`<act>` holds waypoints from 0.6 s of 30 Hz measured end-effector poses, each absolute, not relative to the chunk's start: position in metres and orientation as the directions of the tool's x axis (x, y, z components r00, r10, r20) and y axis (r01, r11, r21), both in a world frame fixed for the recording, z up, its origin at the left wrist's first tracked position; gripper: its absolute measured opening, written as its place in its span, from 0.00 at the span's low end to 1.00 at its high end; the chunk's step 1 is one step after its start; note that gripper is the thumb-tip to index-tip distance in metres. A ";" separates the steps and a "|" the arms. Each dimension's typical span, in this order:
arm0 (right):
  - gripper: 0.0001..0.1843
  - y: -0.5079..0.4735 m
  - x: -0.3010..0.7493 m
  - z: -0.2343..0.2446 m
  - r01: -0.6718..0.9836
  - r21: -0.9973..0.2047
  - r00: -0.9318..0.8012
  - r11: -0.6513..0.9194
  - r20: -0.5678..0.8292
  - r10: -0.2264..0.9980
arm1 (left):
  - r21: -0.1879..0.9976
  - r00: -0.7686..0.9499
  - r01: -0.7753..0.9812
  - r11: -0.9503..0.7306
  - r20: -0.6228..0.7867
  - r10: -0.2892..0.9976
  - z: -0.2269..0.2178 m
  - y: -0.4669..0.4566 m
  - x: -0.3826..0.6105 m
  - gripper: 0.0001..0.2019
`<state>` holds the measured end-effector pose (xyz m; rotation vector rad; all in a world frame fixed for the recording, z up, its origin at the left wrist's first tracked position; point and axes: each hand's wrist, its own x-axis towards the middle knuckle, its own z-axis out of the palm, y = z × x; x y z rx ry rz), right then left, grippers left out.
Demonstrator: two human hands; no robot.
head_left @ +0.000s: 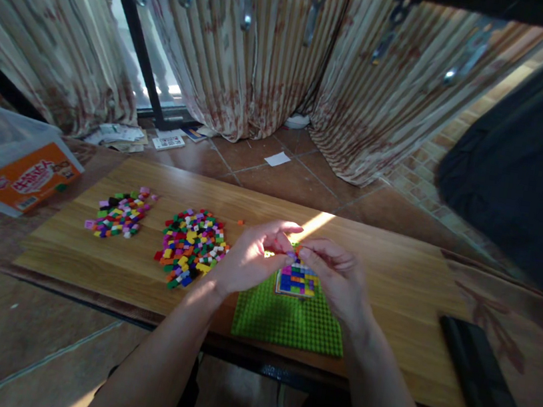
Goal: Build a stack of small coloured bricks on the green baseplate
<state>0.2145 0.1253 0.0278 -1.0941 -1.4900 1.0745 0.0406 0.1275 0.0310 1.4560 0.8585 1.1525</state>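
My left hand [254, 256] and my right hand [336, 273] meet over the far part of a green studded baseplate [290, 321]. Between the fingertips are a few tiny building bricks [293, 257], purplish and orange; their exact shape is too small to make out. Both hands are closed in a pinch around them, the left index finger arched above its thumb. Just below the fingers, a low block of multicoloured bricks [298, 281] stands on the baseplate, its far side partly covered by my hands.
A large pile of loose bricks [192, 246] lies left of the baseplate, with a smaller pile [123, 213] farther left. A clear plastic tub [5, 159] with an orange label stands at the table's left end. A black flat object [483, 381] lies at the right end of the wooden tabletop [403, 303].
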 end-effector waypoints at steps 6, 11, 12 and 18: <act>0.03 0.128 0.227 0.032 0.291 -0.903 -0.093 0.316 0.302 0.949 | 0.980 0.142 -0.066 -0.188 0.195 0.970 0.031 0.133 0.033 0.18; 0.03 0.128 0.236 0.027 0.496 -0.778 -0.226 0.387 0.315 0.922 | 0.989 0.006 -0.039 -0.142 0.142 0.990 0.024 0.140 0.031 0.16; 0.03 0.128 0.237 0.026 0.515 -0.756 -0.251 0.405 0.319 0.914 | 0.990 -0.005 -0.039 -0.136 0.136 0.991 0.022 0.141 0.031 0.15; 0.02 0.129 0.234 0.020 0.537 -0.720 -0.267 0.439 0.348 0.898 | 0.994 0.011 -0.030 -0.109 0.110 0.994 0.017 0.142 0.034 0.15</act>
